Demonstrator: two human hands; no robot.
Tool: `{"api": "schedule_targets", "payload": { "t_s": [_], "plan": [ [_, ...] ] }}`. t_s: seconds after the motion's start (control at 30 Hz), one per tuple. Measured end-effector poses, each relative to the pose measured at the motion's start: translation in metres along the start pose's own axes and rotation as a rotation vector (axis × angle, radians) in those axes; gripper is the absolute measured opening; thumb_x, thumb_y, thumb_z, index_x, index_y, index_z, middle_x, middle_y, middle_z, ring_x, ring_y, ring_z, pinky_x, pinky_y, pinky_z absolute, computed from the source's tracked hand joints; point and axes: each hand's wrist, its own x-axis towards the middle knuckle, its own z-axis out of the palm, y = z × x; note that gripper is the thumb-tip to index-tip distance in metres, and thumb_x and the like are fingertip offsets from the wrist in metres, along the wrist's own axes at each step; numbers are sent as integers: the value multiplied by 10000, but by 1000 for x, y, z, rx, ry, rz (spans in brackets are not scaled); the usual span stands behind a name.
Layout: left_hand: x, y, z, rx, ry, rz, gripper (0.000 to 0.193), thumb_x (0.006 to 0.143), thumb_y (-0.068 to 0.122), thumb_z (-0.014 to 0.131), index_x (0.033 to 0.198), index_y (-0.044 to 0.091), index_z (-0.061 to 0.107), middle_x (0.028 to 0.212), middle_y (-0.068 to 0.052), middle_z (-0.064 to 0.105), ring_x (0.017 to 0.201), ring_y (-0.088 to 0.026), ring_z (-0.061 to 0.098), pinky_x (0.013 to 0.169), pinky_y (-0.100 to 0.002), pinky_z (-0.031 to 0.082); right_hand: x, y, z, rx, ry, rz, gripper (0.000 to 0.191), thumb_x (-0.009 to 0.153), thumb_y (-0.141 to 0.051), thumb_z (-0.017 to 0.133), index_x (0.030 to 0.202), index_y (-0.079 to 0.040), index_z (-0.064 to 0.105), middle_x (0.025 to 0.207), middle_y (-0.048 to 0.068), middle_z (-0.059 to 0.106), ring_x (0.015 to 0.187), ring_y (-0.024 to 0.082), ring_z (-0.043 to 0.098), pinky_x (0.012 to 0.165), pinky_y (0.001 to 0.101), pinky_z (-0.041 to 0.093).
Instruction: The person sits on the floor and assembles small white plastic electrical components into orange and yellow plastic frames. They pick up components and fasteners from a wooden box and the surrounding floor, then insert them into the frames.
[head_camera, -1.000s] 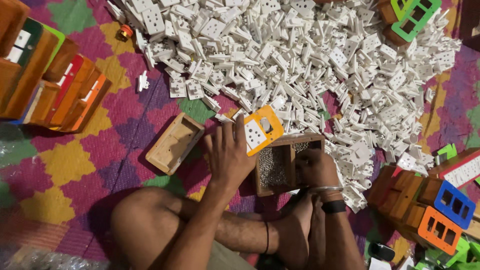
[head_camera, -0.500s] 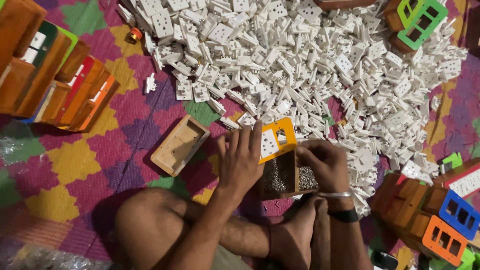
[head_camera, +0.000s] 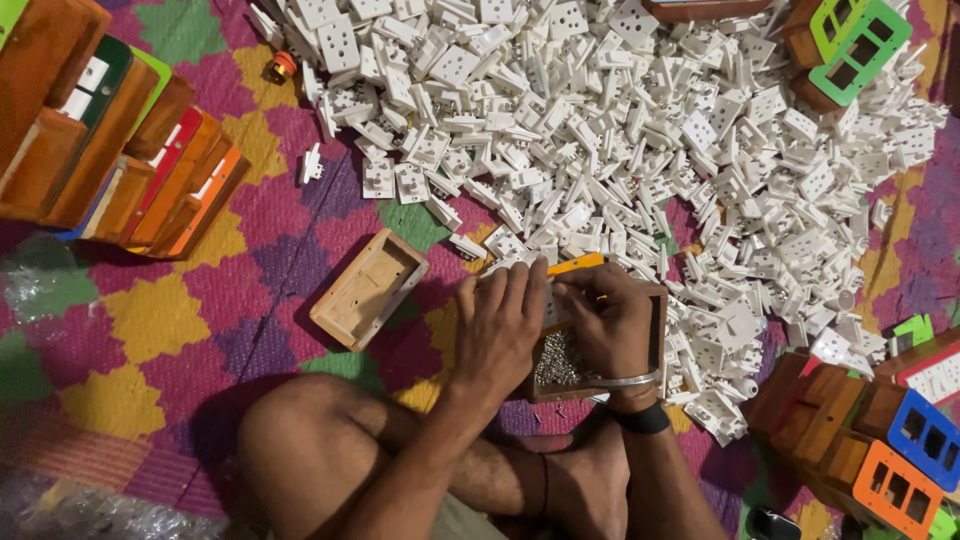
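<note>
Colourful patterned mat (head_camera: 150, 330) on the floor carries everything within your reach. Your left hand (head_camera: 500, 325) lies flat, fingers together, steadying the orange plate (head_camera: 575, 265) on the wooden box (head_camera: 655, 325). Your right hand (head_camera: 610, 325) is curled on the plate; what it pinches I cannot tell.

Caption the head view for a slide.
Both hands, left and right, work an orange plate over a wooden box of screws, beside a pile of white sockets.
</note>
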Motion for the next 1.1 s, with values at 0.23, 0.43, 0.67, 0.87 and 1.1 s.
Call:
{"api": "schedule_targets", "payload": {
  "t_s": [0.23,0.43,0.67,0.87,1.1],
  "plan": [
    [1,-1,1,-38,106,56,645,786,33,652,1412,-22,503,1198,-141,597,1142,-274,589,1125,-495,395,20,-12,-18,-140,71,132,640,656,-275,927,1136,-19,589,917,106,666,766,184,673,648,314,571],
    [2,-1,3,-115,93,-13,668,799,35,698,1433,-37,499,1219,-194,607,1119,-323,608,1031,-462,487,18,-2,-19,-164,27,162,577,784,-268,864,1239,-16,616,900,84,735,758,145,721,657,309,592],
    [4,-3,7,-384,45,41,872,715,263,833,1468,71,440,1369,-259,447,1230,-437,529,1035,-548,465,3,21,-31,417,52,279,332,992,-137,653,1280,29,653,917,60,731,667,84,667,560,237,551],
    [5,-7,12,-474,114,281,553,927,310,751,1404,247,478,1472,-200,402,1355,-449,481,1076,-570,434,21,16,-53,480,63,376,327,979,-122,659,1260,45,675,888,58,714,589,109,622,521,241,494],
    [8,-15,19,-816,96,-32,440,1048,338,588,1421,127,488,1425,-167,533,1310,-345,553,1094,-513,479,13,18,-41,512,86,308,231,1052,-216,586,1071,-8,686,803,86,685,594,126,655,536,264,532]
  ]
}}
